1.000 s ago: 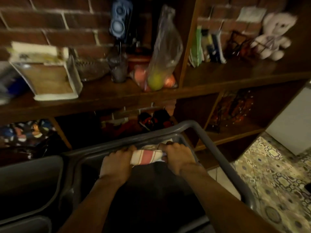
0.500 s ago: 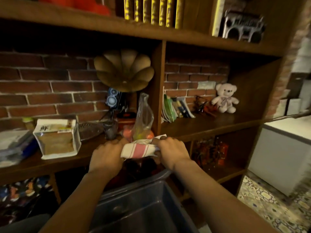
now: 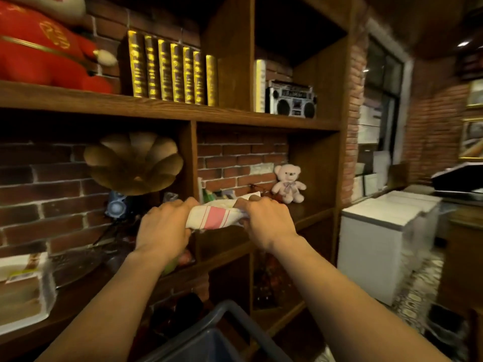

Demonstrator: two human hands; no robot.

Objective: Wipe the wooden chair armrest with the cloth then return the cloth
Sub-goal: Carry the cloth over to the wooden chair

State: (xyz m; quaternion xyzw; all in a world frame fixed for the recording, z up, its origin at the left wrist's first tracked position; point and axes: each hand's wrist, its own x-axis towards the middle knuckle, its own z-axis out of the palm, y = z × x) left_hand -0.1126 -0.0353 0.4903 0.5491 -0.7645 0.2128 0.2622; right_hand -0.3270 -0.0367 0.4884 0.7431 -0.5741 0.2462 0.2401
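Striped cloth lies stretched crosswise, left hand and right hand each clenched on an end (equally near), seemingly before the shelf.

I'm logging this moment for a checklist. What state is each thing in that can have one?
cloth: bunched, held in the air between both hands, in front of the shelf
left hand: grip closed on the cloth's left end
right hand: grip closed on the cloth's right end
teddy bear: sitting upright on the shelf
gold-spined books: standing upright in a row
boombox: upright on the upper shelf
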